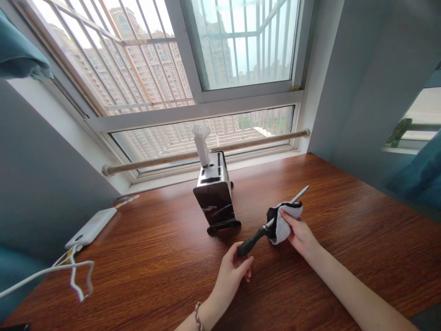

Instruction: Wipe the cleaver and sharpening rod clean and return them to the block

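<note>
Left hand (pixel 230 276) pinches the steel's (pixel 272 223) black handle, steadying it above the table (pixel 344 239); right hand (pixel 299 232) pinches a cloth (pixel 284 220) round the rod. Knife block (pixel 215 197) stands at eleven o'clock.

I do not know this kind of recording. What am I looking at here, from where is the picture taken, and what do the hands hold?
There is no machine here. A camera on a person's head looks forward and down at that person's two bare hands over a wooden table by a window. The left hand holds the black handle of a thin sharpening rod. The right hand presses a white and black cloth around the rod's metal part. Behind them stands a dark knife block with something white sticking out on top. At the left lie a white power bank and a white cable.
</note>
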{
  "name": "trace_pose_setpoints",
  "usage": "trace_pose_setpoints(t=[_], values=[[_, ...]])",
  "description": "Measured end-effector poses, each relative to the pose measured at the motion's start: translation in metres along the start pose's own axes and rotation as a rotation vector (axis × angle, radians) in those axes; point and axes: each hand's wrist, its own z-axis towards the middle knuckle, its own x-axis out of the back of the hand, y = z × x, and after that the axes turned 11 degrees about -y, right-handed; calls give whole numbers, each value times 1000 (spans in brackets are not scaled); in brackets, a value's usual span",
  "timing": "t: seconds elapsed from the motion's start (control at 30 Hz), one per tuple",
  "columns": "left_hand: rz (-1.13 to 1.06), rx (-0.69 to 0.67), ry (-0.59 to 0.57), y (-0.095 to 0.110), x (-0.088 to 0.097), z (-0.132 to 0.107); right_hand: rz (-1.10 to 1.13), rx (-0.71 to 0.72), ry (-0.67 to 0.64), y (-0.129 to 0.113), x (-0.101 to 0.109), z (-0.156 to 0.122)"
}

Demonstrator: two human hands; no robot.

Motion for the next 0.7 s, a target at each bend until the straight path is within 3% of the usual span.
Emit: trace_pose_setpoints(t=[0.17, 0.4, 0.57, 0.7], values=[[119, 5, 43, -1, 6, 1, -31, -21, -57, 3, 2, -1], [14, 165, -127, -5, 5, -2, -52, -104, -153, 4, -2, -7], [25, 104, -147, -3, 6, -5, -84, -114, -210, 6, -2, -10], [85, 62, -96, 1, 5, -4, -120, -118, -258, 9, 0, -11]])
